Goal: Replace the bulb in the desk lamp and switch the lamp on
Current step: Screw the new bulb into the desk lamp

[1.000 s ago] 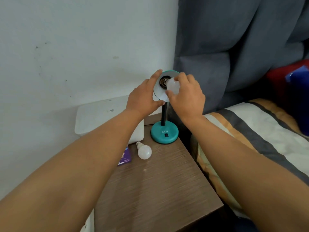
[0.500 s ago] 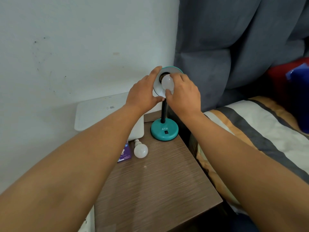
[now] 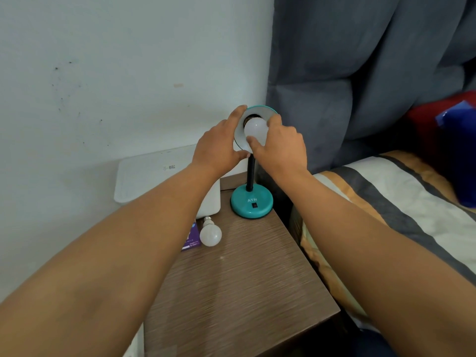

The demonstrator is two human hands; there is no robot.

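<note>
A teal desk lamp stands at the back of a brown bedside table (image 3: pixel 239 292), its round base (image 3: pixel 251 204) carrying a black switch. Its shade (image 3: pixel 268 112) faces me. My left hand (image 3: pixel 219 143) grips the shade's left rim. My right hand (image 3: pixel 279 148) holds a white bulb (image 3: pixel 253 128) whose neck sits in the socket at the shade's centre. A second white bulb (image 3: pixel 210 233) lies loose on the table, left of the base.
A white box-like device (image 3: pixel 144 176) stands against the wall at the left. A purple card (image 3: pixel 192 239) lies beside the loose bulb. A bed with a striped cover (image 3: pixel 386 202) adjoins the table on the right. A grey curtain (image 3: pixel 360 60) hangs behind.
The bulb has gone from in front of the shade into the socket. My right hand has turned on it, thumb now underneath. The left hand stays on the shade.
</note>
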